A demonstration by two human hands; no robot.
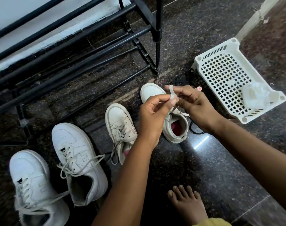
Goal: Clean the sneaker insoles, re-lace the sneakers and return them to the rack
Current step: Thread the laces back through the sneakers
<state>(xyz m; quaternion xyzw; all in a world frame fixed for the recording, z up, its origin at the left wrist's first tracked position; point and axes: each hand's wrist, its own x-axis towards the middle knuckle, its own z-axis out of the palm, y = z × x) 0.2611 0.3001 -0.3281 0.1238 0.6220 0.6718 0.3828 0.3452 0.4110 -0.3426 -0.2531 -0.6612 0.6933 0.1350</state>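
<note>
Over the beige sneaker (151, 93) on the dark floor, our left hand (153, 115) and right hand (193, 105) each pinch its loose lace (171, 91), looped between the fingers. Red insole (175, 128) inside. Our left forearm hides the heel of the laced mate (119, 124) just left. Two white sneakers (77, 160) farther left. Black rack (73, 54) behind; white basket (227, 75) to the right; black cord (196, 130) beside the sneaker's heel.

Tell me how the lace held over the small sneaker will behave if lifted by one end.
Likely floppy: the lace curls into a loop between the left hand and right hand. Probably very light, since fingertips alone pinch it. Looks flat, so it should not roll.
</note>
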